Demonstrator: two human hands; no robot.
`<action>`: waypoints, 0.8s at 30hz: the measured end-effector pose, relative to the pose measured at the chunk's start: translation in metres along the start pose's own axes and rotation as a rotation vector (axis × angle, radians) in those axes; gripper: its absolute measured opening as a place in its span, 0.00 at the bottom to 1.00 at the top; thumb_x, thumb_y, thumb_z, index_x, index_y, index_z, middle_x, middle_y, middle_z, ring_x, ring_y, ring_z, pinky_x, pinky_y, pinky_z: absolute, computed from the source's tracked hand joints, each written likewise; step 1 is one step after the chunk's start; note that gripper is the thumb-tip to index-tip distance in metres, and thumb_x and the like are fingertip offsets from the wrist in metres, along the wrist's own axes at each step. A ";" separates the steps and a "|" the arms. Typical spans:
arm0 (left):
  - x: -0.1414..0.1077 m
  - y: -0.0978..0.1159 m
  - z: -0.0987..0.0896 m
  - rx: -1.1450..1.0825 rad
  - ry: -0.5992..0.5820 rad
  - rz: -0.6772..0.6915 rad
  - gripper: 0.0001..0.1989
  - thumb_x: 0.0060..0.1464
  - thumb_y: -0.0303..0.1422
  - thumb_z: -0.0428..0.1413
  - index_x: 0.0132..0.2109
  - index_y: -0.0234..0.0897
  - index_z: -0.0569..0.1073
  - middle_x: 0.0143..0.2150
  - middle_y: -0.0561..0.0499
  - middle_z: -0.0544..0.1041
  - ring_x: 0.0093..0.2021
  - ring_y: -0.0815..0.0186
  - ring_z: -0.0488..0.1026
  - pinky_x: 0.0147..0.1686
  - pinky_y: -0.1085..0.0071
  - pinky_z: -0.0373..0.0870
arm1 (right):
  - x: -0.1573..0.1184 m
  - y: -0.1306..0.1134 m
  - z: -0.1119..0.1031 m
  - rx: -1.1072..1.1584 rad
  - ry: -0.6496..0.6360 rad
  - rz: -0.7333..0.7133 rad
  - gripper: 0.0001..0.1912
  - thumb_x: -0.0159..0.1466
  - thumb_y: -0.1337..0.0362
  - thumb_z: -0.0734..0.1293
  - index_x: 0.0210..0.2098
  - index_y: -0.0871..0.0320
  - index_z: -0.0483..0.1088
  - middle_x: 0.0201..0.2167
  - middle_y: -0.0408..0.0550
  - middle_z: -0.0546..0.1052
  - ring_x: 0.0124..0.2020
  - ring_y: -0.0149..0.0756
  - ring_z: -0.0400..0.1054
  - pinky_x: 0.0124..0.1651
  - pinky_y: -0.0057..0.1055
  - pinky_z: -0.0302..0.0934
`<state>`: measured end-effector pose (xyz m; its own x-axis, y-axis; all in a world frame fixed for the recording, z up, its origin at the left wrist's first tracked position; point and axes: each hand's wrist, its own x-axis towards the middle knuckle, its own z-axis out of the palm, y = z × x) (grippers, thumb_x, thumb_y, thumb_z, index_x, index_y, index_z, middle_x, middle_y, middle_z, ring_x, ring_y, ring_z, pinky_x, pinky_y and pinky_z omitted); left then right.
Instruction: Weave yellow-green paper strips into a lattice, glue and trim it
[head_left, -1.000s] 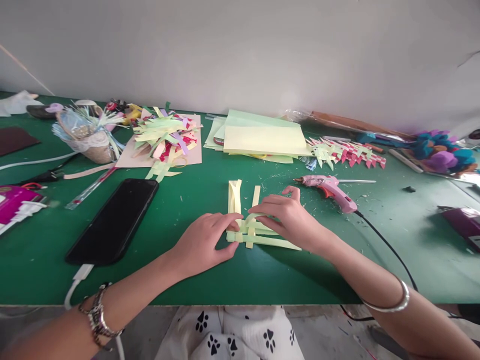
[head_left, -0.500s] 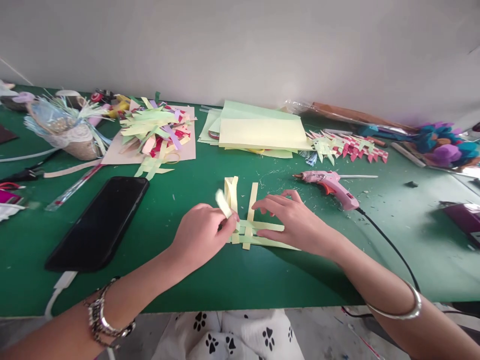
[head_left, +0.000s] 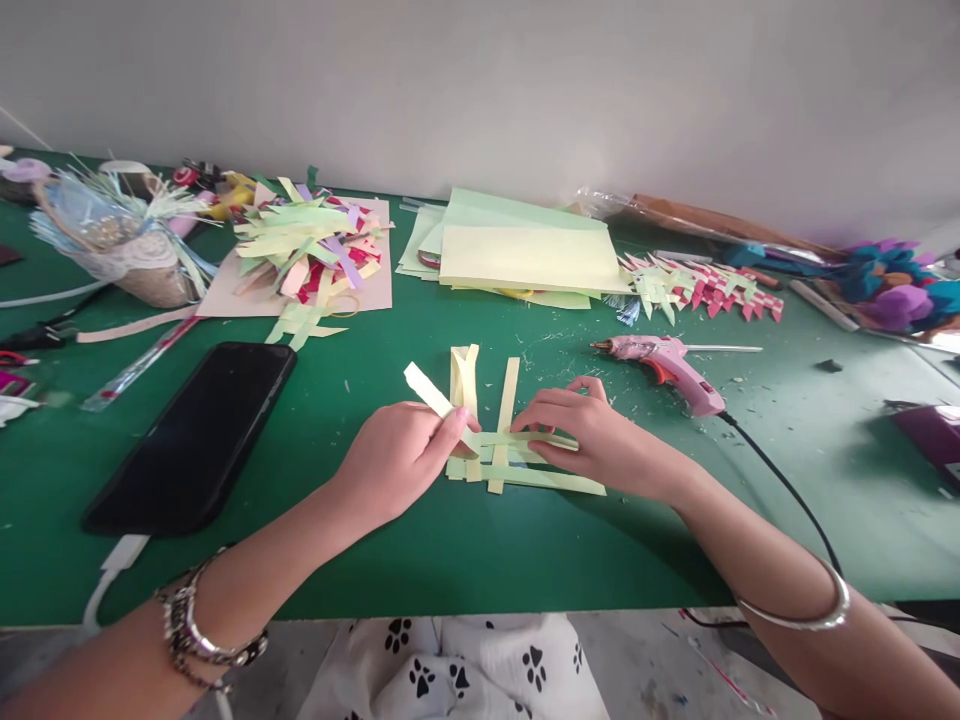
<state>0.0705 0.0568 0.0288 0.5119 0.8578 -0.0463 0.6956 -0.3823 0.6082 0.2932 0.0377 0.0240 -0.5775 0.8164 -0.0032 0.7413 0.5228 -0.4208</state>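
Observation:
Pale yellow and light green paper strips lie crossed in a small weave on the table in front of me. My left hand (head_left: 401, 455) is closed at the weave's left side, thumb and fingers pinching a pale paper strip (head_left: 429, 390) whose free end points up and left. Behind its fingertips stand yellow upright strips (head_left: 465, 372). From the right, my right hand (head_left: 600, 440) pinches the loose end of a green strip (head_left: 495, 438), which runs across a second yellow strip (head_left: 508, 390). Nearest me, a lower green strip (head_left: 555, 481) lies flat.
A pink glue gun (head_left: 667, 368) with a black cord lies at the right. To the left is a black phone (head_left: 195, 435) on a white cable. Farther back are a heap of cut strips (head_left: 307, 240), stacked paper sheets (head_left: 525, 258) and woven red-and-green pieces (head_left: 705, 290).
The strip in my left hand has tilted further left. My right hand's fingers have closed on the green strip's end and lifted it. The view has shifted slightly.

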 end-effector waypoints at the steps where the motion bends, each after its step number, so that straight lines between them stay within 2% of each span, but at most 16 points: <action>1: 0.000 0.000 -0.001 -0.004 -0.004 0.000 0.26 0.61 0.38 0.37 0.34 0.36 0.78 0.13 0.55 0.66 0.14 0.71 0.59 0.19 0.74 0.55 | 0.000 0.000 0.000 -0.001 0.020 -0.001 0.10 0.64 0.66 0.57 0.40 0.55 0.67 0.37 0.45 0.73 0.34 0.31 0.66 0.50 0.41 0.44; 5: -0.001 -0.001 -0.001 -0.009 -0.031 0.025 0.26 0.61 0.40 0.36 0.37 0.36 0.77 0.13 0.56 0.64 0.16 0.70 0.62 0.22 0.74 0.58 | 0.000 0.000 0.002 -0.020 0.056 -0.010 0.10 0.64 0.68 0.56 0.38 0.55 0.68 0.35 0.45 0.73 0.35 0.32 0.67 0.52 0.43 0.41; 10: 0.000 -0.003 -0.001 -0.005 -0.041 0.073 0.25 0.61 0.40 0.36 0.39 0.34 0.76 0.15 0.54 0.66 0.21 0.67 0.68 0.24 0.73 0.62 | 0.001 -0.001 0.003 -0.038 0.022 -0.039 0.09 0.64 0.69 0.57 0.36 0.57 0.68 0.35 0.45 0.74 0.32 0.30 0.66 0.52 0.44 0.42; 14: 0.000 -0.004 -0.002 -0.050 -0.066 0.059 0.25 0.62 0.41 0.34 0.42 0.37 0.74 0.21 0.53 0.71 0.26 0.66 0.71 0.25 0.73 0.62 | 0.001 -0.001 0.004 -0.046 0.036 -0.031 0.09 0.64 0.69 0.56 0.34 0.57 0.68 0.34 0.45 0.74 0.32 0.30 0.66 0.52 0.43 0.42; 18: -0.002 -0.006 -0.002 -0.136 -0.079 0.024 0.23 0.62 0.42 0.33 0.48 0.38 0.69 0.28 0.52 0.75 0.31 0.64 0.74 0.26 0.73 0.64 | 0.001 -0.002 0.005 -0.020 0.103 -0.010 0.08 0.64 0.68 0.56 0.35 0.56 0.66 0.35 0.43 0.74 0.33 0.29 0.66 0.53 0.41 0.41; 24: -0.002 -0.007 0.002 -0.171 -0.081 0.029 0.18 0.62 0.41 0.36 0.50 0.40 0.65 0.40 0.50 0.74 0.36 0.65 0.74 0.29 0.73 0.66 | 0.000 -0.003 0.006 -0.005 0.184 0.019 0.07 0.63 0.68 0.57 0.34 0.55 0.66 0.36 0.41 0.74 0.35 0.28 0.66 0.55 0.39 0.38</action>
<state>0.0654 0.0571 0.0227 0.5739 0.8144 -0.0861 0.5876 -0.3364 0.7359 0.2888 0.0346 0.0203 -0.4920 0.8567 0.1549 0.7533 0.5081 -0.4176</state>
